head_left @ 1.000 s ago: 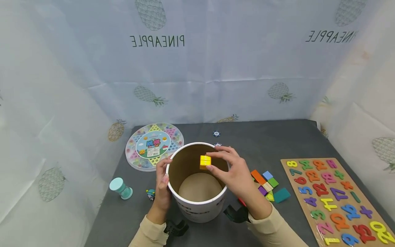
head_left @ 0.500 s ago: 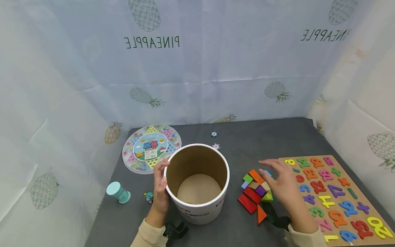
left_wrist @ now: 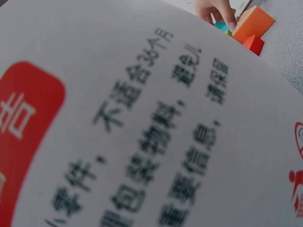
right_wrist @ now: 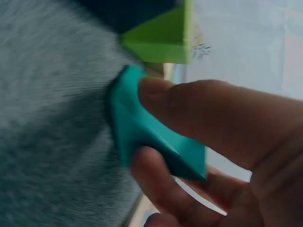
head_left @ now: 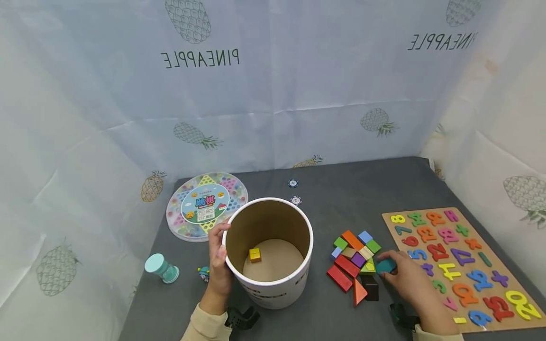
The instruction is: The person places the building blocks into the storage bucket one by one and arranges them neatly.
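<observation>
My left hand point(head_left: 219, 272) holds the left side of a white bucket point(head_left: 273, 293), its fingers curled at the rim. A yellow block point(head_left: 255, 255) lies on the bucket's floor. My right hand point(head_left: 411, 279) pinches a teal block point(head_left: 386, 265) between thumb and fingers, low over the table at the right of a block cluster. In the right wrist view, the teal block point(right_wrist: 142, 120) has slanted faces and is close to the grey surface, with a green block point(right_wrist: 158, 40) beyond it. Printed bucket wall point(left_wrist: 142, 118) fills most of the left wrist view.
Several coloured blocks, among them a red block point(head_left: 340, 279) and a purple block point(head_left: 358, 259), lie between bucket and number board point(head_left: 465, 270). A Chinese checkers set point(head_left: 204, 203), mint hourglass-shaped object point(head_left: 162, 268), small figurine point(head_left: 204, 273) and poker chips point(head_left: 293, 183) are around the bucket.
The yellow block left my right hand and now lies inside the bucket. That hand moved right to the block cluster and took hold of the teal block. My left hand stayed at the bucket.
</observation>
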Motion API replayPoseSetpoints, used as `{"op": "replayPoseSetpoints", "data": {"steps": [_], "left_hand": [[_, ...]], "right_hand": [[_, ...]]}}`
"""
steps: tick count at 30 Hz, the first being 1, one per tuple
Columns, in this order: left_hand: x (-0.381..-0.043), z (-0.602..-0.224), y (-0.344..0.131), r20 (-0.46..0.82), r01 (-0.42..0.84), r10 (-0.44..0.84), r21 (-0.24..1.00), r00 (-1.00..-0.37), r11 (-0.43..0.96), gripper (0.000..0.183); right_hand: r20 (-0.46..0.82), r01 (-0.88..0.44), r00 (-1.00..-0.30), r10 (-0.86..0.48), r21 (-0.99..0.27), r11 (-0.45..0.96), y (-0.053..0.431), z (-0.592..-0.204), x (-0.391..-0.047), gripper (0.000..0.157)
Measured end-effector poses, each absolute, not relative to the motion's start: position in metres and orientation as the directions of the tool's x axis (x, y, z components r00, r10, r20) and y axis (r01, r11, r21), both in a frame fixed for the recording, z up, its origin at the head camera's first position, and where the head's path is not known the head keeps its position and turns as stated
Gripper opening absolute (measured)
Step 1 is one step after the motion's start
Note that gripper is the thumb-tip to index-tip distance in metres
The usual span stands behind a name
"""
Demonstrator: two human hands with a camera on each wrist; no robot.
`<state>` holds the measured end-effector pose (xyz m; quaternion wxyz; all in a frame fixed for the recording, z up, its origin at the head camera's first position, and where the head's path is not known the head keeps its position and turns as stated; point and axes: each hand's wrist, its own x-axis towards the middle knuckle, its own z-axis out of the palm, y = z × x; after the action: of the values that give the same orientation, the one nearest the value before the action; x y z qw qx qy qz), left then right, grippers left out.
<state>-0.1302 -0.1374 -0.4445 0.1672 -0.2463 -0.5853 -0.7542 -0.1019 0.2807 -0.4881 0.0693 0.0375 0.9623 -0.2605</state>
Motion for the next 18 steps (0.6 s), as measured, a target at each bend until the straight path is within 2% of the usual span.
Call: {"op": "replayPoseSetpoints", "data": {"steps": [5,9,13,18], "left_hand": [[-0.129,-0.444,-0.138,0.561,0.534,0.045,0.807,-0.827,-0.253,0.043],[-0.128,-0.444,-0.138,0.566,0.541,0.038,0.805,-0.824,-0.245,0.042],[-0.129,-0.444,-0.138,0.576,0.552,0.033,0.797,-0.817,-0.246,0.043],[-0.13,-0.444,-0.139,0.58,0.555,0.039,0.795,-0.814,-0.245,0.044]], "right_hand": [[-0.114,0.141,-0.989,0.097,-0.489,0.861,0.279,-0.484,-0.102,0.034],[0.012,0.104,-0.992,0.13,-0.525,0.845,0.269,-0.464,-0.103,0.042],[0.252,-0.052,-0.96,0.118,-0.58,0.813,0.245,-0.427,-0.105,0.046],[0.506,-0.335,-0.862,0.021,-0.601,0.726,0.202,-0.379,-0.113,0.049]]}}
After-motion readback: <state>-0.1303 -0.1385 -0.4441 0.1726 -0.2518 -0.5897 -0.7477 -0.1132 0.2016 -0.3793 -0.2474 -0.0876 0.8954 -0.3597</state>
